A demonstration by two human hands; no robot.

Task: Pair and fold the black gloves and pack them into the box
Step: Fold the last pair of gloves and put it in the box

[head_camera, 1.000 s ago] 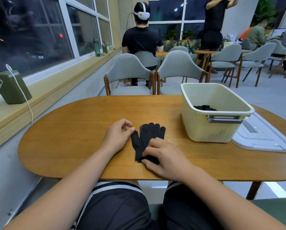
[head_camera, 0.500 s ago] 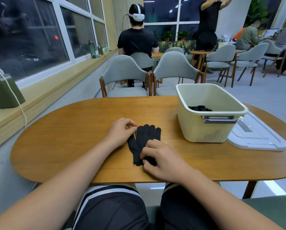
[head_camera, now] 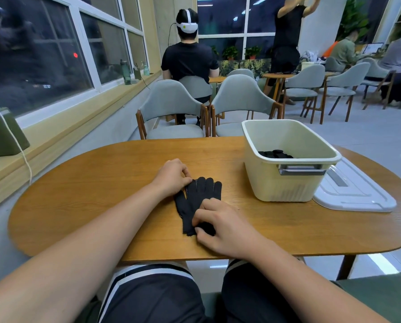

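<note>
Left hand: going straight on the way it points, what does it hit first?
The gloves; the left hand is already at their finger end. Past them, probably the box, though depth is unclear.

Bare forearms stretched forward, left hand (head_camera: pixel 171 177) knuckles up, curled fingers pinching the left edge of the gloves (head_camera: pixel 204 193), right hand (head_camera: pixel 222 226) nearer the body, fingers curled, pinching their cuff end

head view | single, worn on head | faces forward and down | close over table (head_camera: pixel 90 194) | wide-angle
</note>
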